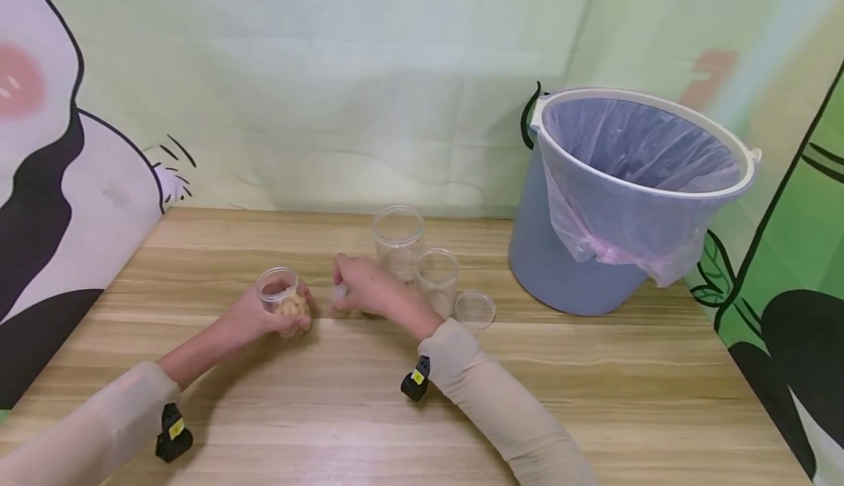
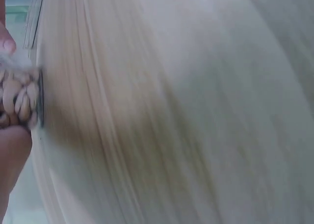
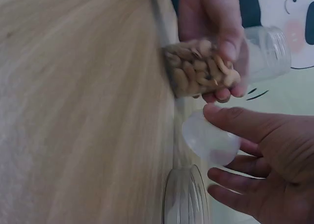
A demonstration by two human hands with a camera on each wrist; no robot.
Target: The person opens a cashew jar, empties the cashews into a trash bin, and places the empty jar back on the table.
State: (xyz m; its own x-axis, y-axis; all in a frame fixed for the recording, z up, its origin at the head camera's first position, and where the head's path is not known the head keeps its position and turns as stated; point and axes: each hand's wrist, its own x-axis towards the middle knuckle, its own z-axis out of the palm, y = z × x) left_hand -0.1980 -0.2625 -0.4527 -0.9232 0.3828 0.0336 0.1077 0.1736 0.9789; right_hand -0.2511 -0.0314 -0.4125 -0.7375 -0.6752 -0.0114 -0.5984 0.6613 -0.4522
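Note:
My left hand grips a clear plastic jar around its lower part; its top has no lid on. Cashews fill the lower part of the jar, which appears to stand on or just at the table. At the left edge of the left wrist view, part of the jar and its cashews shows. Just right of the jar, my right hand pinches a small, translucent round plastic piece between thumb and fingers. Whether that piece is a flat lid or a shallow cup, I cannot tell.
Behind my right hand stand a taller clear jar and a shorter one, both lidless. A clear round lid lies beside them on the wooden table. A blue-grey bucket with a plastic liner stands at the back right.

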